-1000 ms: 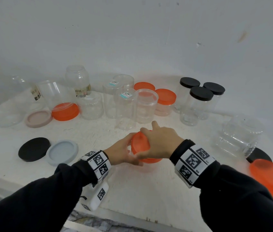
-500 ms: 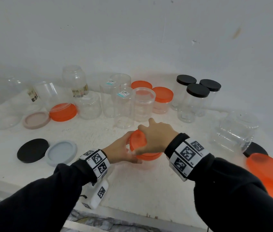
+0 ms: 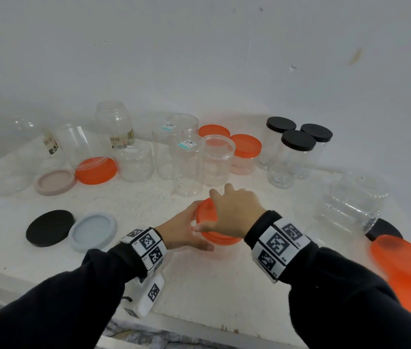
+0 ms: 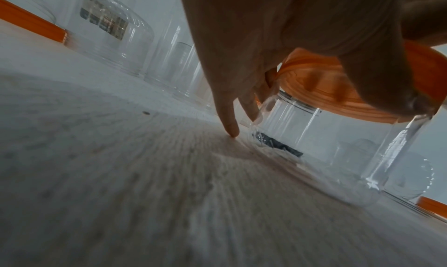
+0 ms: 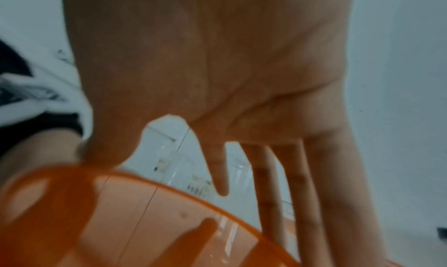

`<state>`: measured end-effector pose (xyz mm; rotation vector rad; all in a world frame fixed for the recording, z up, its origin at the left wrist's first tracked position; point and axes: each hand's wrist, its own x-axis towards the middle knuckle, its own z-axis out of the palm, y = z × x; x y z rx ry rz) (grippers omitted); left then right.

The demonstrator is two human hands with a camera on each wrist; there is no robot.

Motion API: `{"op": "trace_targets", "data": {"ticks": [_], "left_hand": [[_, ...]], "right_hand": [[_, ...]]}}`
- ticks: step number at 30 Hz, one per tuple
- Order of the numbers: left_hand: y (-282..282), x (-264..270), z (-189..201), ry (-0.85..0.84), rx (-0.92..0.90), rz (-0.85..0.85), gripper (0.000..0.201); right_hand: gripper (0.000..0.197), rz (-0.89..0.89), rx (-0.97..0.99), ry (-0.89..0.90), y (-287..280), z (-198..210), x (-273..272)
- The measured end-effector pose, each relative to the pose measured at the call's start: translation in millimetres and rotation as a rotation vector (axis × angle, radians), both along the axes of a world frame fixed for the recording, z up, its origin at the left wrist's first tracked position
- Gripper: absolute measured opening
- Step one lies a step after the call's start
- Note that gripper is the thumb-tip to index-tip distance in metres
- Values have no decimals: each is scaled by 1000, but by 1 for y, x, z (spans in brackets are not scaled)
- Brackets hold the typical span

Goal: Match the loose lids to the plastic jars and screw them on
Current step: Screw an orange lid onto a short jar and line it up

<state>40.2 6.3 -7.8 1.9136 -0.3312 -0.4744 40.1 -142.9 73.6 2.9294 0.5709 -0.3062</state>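
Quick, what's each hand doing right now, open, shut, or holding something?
Left hand: holds the clear plastic jar steady on the table.
Right hand: grips the round orange plastic lid on top of that jar.

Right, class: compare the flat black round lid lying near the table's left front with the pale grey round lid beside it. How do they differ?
The flat black round lid is dark and shows a plain flat surface; the pale grey round lid is light and shows a raised rim around a sunken centre. The black lid lies further left, the grey lid nearer the left hand. Both lie flat and loose on the white table, touching neither a jar nor a hand.
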Motion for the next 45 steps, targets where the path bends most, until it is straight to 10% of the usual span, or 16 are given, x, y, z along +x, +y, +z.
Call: {"op": "trace_targets", "data": {"ticks": [6, 15, 21, 45], "left_hand": [[0, -2, 1, 10, -44, 13, 104], [0, 1, 0, -12, -37, 32, 98], [0, 0, -1, -19, -70, 28, 97], [-1, -1, -2, -61, -23, 60, 78]], "right_hand": [[91, 215, 38, 371, -15, 20, 9], [96, 93, 26, 25, -6, 7, 4], [85, 204, 98, 227, -17, 6, 6], [75, 55, 91, -45, -15, -15, -22]]}}
